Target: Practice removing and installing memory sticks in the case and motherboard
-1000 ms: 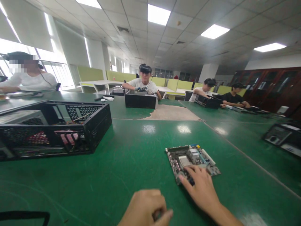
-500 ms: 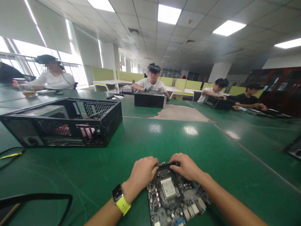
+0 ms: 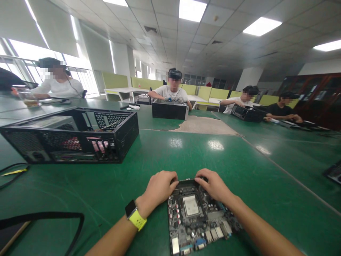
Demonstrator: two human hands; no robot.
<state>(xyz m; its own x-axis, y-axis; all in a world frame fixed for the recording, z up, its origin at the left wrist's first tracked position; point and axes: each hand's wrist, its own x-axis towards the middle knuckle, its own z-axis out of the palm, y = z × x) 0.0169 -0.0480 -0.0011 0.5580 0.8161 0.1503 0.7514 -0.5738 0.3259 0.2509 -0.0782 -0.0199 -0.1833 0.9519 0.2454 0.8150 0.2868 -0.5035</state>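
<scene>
on green table (image 3: pixel 165 156), motherboard (image 3: pixel 197 218) flat; left hand (image 3: pixel 159 187), right hand (image 3: pixel 213 185) curled, gripping far edge.

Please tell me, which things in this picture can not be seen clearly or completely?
- Head view: the far edge of the circuit board is covered by the left hand and right hand; gripping or only resting, I cannot tell.
- Head view: the inside of the computer case is screened by its mesh wall.
- Head view: a black object is cut off by the right edge.
</scene>
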